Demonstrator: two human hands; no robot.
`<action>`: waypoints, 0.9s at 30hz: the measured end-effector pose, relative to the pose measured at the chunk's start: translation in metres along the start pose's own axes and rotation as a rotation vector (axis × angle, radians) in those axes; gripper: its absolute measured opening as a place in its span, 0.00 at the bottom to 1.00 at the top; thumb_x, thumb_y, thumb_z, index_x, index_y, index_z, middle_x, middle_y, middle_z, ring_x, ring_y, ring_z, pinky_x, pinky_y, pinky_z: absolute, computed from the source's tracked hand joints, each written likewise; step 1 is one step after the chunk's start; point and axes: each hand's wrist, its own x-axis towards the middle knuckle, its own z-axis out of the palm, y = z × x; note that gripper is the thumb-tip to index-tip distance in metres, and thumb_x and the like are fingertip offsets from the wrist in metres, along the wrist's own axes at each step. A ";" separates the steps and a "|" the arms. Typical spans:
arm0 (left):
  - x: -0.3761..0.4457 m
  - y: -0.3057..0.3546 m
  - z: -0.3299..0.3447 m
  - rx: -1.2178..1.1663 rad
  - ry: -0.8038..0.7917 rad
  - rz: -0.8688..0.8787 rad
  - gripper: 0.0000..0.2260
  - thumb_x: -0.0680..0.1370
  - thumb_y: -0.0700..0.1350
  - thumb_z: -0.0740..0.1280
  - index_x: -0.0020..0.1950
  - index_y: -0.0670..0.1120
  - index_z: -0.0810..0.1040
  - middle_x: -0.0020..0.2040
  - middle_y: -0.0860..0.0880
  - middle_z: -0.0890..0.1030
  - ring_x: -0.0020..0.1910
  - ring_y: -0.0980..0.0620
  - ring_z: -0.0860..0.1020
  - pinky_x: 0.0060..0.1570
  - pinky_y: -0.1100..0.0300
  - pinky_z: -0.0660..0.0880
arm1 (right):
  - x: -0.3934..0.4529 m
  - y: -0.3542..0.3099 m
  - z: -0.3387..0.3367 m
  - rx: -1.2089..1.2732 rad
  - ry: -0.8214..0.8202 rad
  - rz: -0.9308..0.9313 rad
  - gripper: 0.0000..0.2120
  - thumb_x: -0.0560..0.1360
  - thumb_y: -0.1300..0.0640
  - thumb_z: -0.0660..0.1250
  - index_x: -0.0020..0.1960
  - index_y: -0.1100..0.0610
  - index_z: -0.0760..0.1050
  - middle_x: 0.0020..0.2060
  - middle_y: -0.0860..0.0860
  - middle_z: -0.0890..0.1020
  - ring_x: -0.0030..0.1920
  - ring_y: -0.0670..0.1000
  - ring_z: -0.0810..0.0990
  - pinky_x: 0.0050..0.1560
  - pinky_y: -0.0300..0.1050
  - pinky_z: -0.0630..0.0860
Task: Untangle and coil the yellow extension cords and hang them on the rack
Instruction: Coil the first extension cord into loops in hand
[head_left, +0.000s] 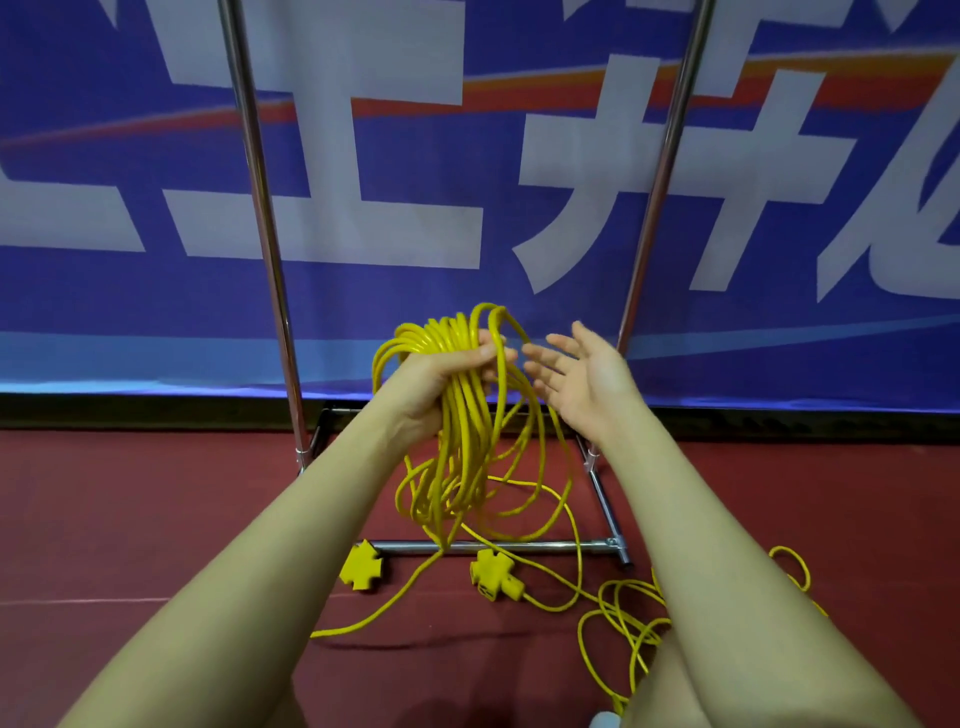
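a bundle of yellow cord loops (457, 395) is gripped at its upper part by the left hand (441, 384), fingers curled round the gathered strands; the loops hang down in front of the rack (262, 208), some reaching toward its lower crossbar (519, 545); the right hand (576, 374) is held just beside the bundle with fingers spread and palm turned inward, nothing being held in it; whether its fingertips touch the outermost loop cannot be told.

two yellow multi-outlet socket heads (361, 564) are seen lying on the red floor (156, 519) near the crossbar, one to the left and the other (493, 574) toward the middle; further loose cord (623, 618) is spread on the floor at lower right, partly hidden by the right forearm; whether one cord or more is involved cannot be told.

the cord is judged to be light, limp and fairly smooth; loops are expected to slip and fan out unless clamped where they cross; the bundle is best taken at the top of the loops, as held now; the socket heads are judged heavier and likely to swing and drag if lifted by the cord.

no containers are visible; nothing is seen hung on the rack uprights; coiling is judged incomplete.
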 end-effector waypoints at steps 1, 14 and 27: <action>0.001 0.003 0.001 -0.070 0.028 0.013 0.12 0.79 0.36 0.60 0.40 0.43 0.81 0.34 0.48 0.82 0.26 0.58 0.77 0.28 0.65 0.75 | 0.000 0.002 -0.001 -0.087 -0.036 0.012 0.14 0.82 0.50 0.53 0.50 0.59 0.71 0.44 0.57 0.80 0.40 0.53 0.78 0.40 0.44 0.71; 0.003 0.025 -0.016 -0.162 0.225 0.088 0.06 0.80 0.37 0.60 0.47 0.44 0.75 0.36 0.49 0.84 0.33 0.57 0.82 0.33 0.66 0.78 | -0.008 0.031 0.020 -0.509 -0.397 -0.137 0.04 0.79 0.62 0.61 0.45 0.56 0.69 0.36 0.55 0.80 0.35 0.52 0.81 0.44 0.47 0.80; -0.009 0.000 -0.028 0.299 -0.012 -0.218 0.07 0.78 0.32 0.60 0.47 0.39 0.76 0.40 0.42 0.84 0.38 0.49 0.84 0.36 0.61 0.79 | 0.002 -0.002 0.013 0.378 -0.165 -0.177 0.13 0.83 0.56 0.52 0.47 0.61 0.72 0.20 0.46 0.61 0.18 0.42 0.57 0.17 0.33 0.55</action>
